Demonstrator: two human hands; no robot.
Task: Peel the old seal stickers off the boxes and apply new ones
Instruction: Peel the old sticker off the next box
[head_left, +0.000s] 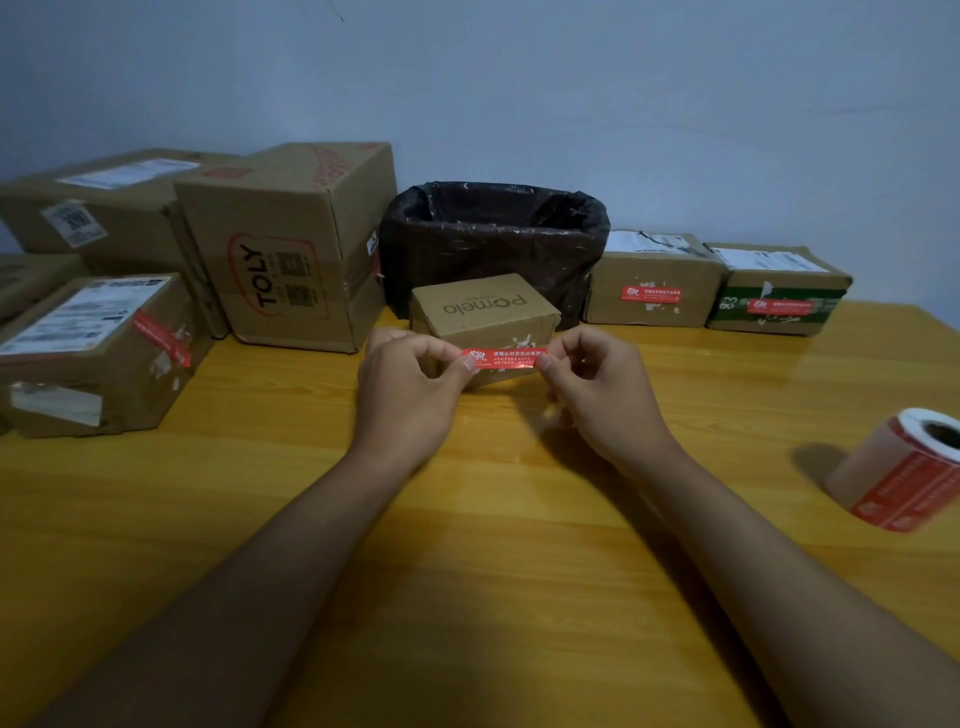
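A red seal sticker (505, 358) is held stretched level between both hands: its left end is pinched by the left hand (410, 387), its right end by the right hand (597, 392). Directly behind the grip, the small "pomelo" box (485, 317) stands on the wooden table (467, 545); the sticker roll (904, 467) lies well to its right.

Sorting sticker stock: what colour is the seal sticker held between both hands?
Red with white print, seen in the head view: seal sticker.
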